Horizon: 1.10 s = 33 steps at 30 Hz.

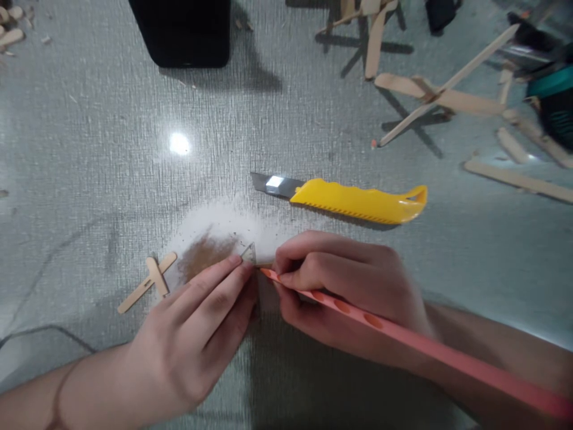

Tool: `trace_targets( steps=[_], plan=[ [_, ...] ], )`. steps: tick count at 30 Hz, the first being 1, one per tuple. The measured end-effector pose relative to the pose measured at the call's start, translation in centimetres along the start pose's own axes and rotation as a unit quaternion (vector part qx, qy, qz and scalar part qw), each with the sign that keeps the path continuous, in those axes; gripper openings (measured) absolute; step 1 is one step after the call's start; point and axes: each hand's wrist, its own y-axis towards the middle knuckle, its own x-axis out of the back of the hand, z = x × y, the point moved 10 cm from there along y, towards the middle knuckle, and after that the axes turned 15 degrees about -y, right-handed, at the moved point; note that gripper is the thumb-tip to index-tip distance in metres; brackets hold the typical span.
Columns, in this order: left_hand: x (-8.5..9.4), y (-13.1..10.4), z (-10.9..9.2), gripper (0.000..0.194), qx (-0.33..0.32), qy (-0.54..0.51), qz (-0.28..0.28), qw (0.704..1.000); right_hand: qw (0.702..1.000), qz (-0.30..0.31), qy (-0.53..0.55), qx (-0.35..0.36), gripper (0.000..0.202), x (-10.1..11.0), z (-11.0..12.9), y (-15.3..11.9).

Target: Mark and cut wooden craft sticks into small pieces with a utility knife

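Observation:
My right hand (pixel 340 283) grips a pink pencil (pixel 416 341) with orange spots along its side, its tip pointing left. My left hand (pixel 201 328) has its fingers pressed together on a small clear set square (pixel 249 253); most of it is hidden under them. The pencil tip meets the set square's right edge, where a thin strip of wood (pixel 265 264) shows between the hands, mostly covered. Just beyond my right hand lies a yellow utility knife (pixel 358 200) with its blade out to the left. Beside my left hand lie two crossed small wooden sticks (pixel 147 283).
White and brown dust (pixel 212 233) is spread on the grey textured table (pixel 111 167) ahead of my left hand. A black object (pixel 188 30) stands at the top edge. Joined craft sticks (pixel 470 101) and loose pieces lie at the upper right. A thin cord (pixel 54 327) runs at left.

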Motion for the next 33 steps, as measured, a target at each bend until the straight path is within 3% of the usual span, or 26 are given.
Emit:
trace_targets(
  steps=[33],
  plan=[
    [-0.20,-0.03,0.07,0.037,-0.004,-0.009,0.009,1.000,1.000,0.001,-0.007,-0.008,0.023,-0.06,-0.10,0.20]
  ],
)
